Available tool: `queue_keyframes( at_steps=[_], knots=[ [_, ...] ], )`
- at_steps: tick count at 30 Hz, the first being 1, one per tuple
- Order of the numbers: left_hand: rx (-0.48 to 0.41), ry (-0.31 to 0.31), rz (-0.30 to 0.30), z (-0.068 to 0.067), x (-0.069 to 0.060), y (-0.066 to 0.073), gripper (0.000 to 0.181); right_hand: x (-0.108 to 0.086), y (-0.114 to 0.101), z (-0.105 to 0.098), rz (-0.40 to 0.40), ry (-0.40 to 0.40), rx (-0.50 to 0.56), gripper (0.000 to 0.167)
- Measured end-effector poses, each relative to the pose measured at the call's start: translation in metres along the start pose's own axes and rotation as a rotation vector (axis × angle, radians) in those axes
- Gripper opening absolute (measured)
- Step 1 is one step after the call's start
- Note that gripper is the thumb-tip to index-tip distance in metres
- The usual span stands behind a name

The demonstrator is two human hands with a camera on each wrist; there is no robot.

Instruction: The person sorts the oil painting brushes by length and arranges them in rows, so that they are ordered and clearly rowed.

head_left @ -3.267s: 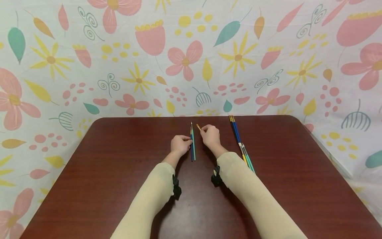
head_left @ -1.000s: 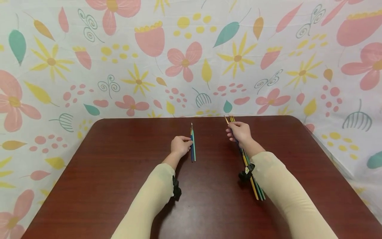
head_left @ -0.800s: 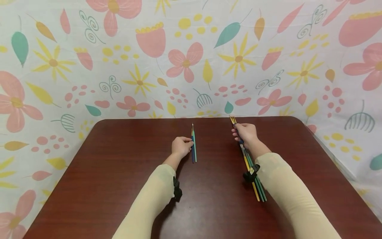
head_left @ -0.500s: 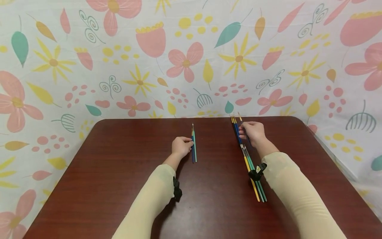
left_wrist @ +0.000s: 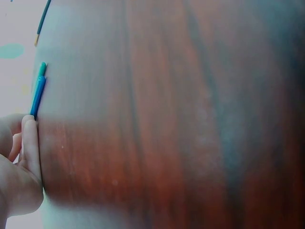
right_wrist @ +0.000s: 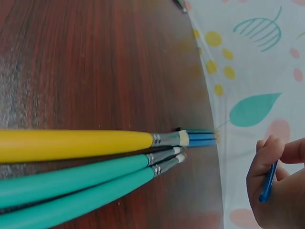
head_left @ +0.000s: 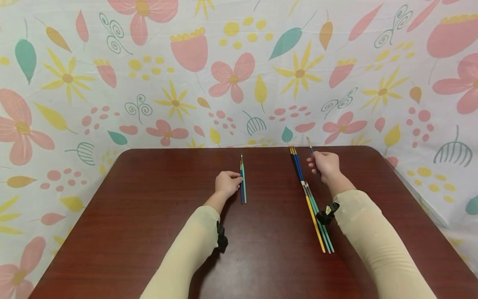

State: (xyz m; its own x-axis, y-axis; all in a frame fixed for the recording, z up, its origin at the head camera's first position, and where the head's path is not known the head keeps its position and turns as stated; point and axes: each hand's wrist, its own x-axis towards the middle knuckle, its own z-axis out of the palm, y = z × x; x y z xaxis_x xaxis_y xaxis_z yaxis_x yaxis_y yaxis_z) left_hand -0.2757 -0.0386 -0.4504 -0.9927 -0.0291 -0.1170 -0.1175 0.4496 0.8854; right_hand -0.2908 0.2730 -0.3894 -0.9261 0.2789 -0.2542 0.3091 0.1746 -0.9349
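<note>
My right hand (head_left: 326, 164) pinches a blue paintbrush (head_left: 311, 146), bristles pointing up and away, just right of a row of dark and blue paintbrushes (head_left: 297, 166). In the right wrist view the held brush's handle end pokes out below the fingers. Near the table's middle my left hand (head_left: 227, 182) pinches another blue paintbrush (head_left: 241, 196) lying on the table. A teal paintbrush (head_left: 244, 189) lies along its right side. The left wrist view shows the blue handle end (left_wrist: 38, 95) emerging from the fingertips.
Nearer than the blue row, a yellow paintbrush (head_left: 315, 224) and teal paintbrushes (head_left: 326, 232) lie slanted, their tips meeting the blue handles. The brown table (head_left: 149, 207) ends at a flower-patterned cloth (head_left: 239, 116) behind. Black wrist devices sit on both sleeves.
My right hand has carried its paintbrush from beside the middle pair rightward, across the row of dark and blue brushes to their right side. The left hand stays in place.
</note>
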Motion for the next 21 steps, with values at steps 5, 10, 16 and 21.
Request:
queue_keyframes(
  at_steps=[5,10,16,21],
  knots=[
    [0.001,0.006,0.002,0.000,0.001,-0.001,0.021,0.004,0.003,0.000,-0.004,0.029,0.030,0.046],
    [0.001,0.004,-0.004,0.001,0.000,-0.001,0.021,0.009,0.006,-0.002,0.001,0.036,0.051,0.048],
    [0.004,0.003,-0.001,0.000,0.000,-0.001,0.021,0.015,0.010,-0.004,0.018,0.074,0.027,0.047],
    [0.000,0.002,-0.003,0.001,0.000,-0.001,0.021,0.018,0.010,-0.006,0.024,0.104,0.002,0.045]
  ],
)
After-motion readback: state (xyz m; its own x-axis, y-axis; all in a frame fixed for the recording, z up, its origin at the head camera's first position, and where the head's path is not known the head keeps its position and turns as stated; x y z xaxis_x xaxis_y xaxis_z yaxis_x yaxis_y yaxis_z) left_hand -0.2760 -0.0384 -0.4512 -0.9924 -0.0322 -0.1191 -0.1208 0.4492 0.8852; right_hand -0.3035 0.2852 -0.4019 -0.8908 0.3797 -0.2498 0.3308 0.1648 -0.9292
